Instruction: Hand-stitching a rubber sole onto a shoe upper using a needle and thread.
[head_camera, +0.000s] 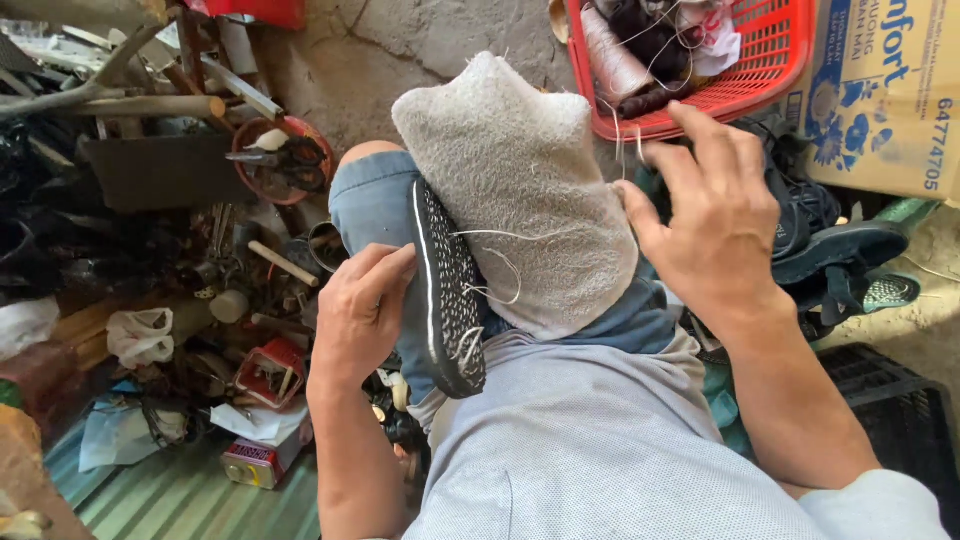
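Shoe (447, 290) lies on person's knee, sole edge up, partly under grey towel (520, 190). Left hand (360, 310) steadies sole, fingers pressed together against its side. Right hand (715, 225) raised at right, fingers spread, seems to pull white thread (500, 262); pinch itself not visible. Stitches show near lower end of sole; judging so, sewing is partly done, rest of edge remains. Red basket (760, 80) with spools stands far right.

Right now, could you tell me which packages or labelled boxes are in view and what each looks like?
Cardboard carton: top right, beside the red basket; tan, blue lettering and flower print.
Small tin: bottom left on the floor; boxy, red and yellow label.
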